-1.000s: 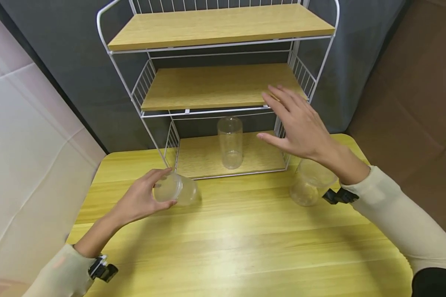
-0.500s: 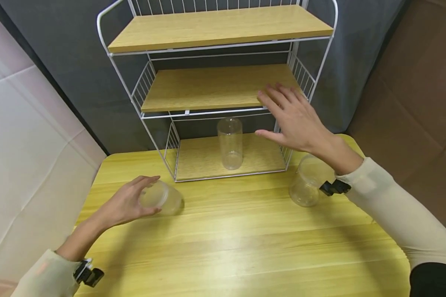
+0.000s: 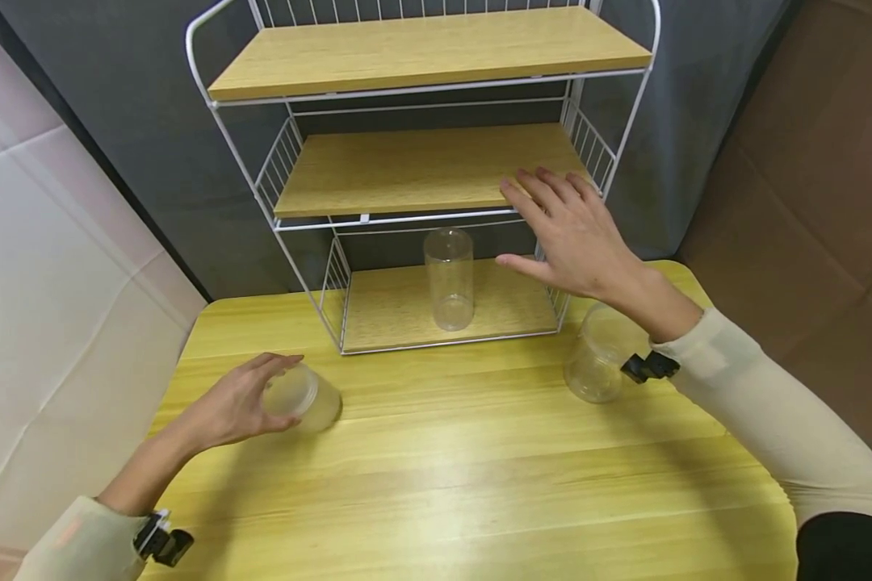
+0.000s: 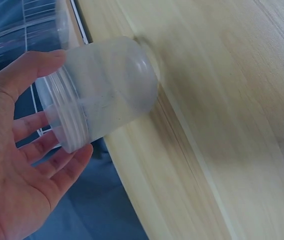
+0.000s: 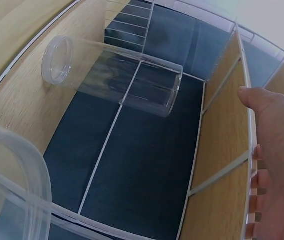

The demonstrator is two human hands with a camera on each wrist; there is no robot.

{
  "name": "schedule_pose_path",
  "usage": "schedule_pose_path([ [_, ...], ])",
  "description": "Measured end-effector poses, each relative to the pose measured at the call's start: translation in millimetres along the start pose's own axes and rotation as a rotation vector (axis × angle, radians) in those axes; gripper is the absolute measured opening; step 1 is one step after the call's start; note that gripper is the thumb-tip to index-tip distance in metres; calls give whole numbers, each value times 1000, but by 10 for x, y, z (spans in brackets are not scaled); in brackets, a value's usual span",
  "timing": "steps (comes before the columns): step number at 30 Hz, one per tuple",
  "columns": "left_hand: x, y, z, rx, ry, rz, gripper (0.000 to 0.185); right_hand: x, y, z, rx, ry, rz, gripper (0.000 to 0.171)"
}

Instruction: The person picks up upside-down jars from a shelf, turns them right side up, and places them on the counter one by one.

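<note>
My left hand [image 3: 236, 407] grips a short translucent plastic jar [image 3: 321, 401] near its threaded rim, at the left of the table. In the left wrist view, the thumb and fingers lie on opposite sides of that jar's [image 4: 114, 82] mouth. Near the right front edge of the middle shelf [image 3: 421, 169] is my right hand [image 3: 570, 234], fingers extended and holding nothing; whether it touches the shelf is unclear. A tall clear jar [image 3: 449, 282] stands upright on the bottom shelf [image 3: 381, 311]. Another clear jar [image 3: 592, 375] sits on the table below the right forearm, partly hidden by it.
A white wire rack [image 3: 291, 266] with wooden shelves stands at the back of the wooden table [image 3: 436, 476]. Its top shelf [image 3: 429, 48] is above both hands. Dark cloth [image 3: 698, 105] hangs behind, with a pale panel [image 3: 65, 323] left and a brown one [image 3: 807, 202] right.
The left hand and its jar have moved left and toward the person, away from the rack. The right hand has shifted slightly left. The tall jar and the right jar stay put.
</note>
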State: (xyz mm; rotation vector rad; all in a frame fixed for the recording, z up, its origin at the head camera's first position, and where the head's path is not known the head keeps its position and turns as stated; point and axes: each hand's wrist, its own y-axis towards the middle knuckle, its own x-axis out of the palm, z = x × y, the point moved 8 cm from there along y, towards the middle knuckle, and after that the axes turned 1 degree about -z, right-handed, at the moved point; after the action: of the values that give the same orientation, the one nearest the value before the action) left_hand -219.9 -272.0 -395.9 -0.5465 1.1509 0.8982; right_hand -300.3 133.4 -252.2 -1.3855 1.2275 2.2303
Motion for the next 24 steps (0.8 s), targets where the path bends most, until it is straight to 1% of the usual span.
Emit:
schedule_pose_path([
  [4,37,-10,-25,-5,10,-32,85,5,1,-6,-1,-9,17,93],
  [9,56,-17,-19,10,16,-43,84,5,-9,-6,-3,-14,37,93],
  [11,65,-17,-21,7,12,-48,84,8,-8,-4,-2,-16,43,95],
  [14,85,-13,-34,-15,14,-68,85,15,-10,-2,1,-21,52,100],
  [19,129,-6,-56,-57,25,-105,87,27,-18,-8,-2,-25,64,92],
  [24,137,-3,-45,-76,35,-119,91,42,-26,-4,1,-26,68,92],
])
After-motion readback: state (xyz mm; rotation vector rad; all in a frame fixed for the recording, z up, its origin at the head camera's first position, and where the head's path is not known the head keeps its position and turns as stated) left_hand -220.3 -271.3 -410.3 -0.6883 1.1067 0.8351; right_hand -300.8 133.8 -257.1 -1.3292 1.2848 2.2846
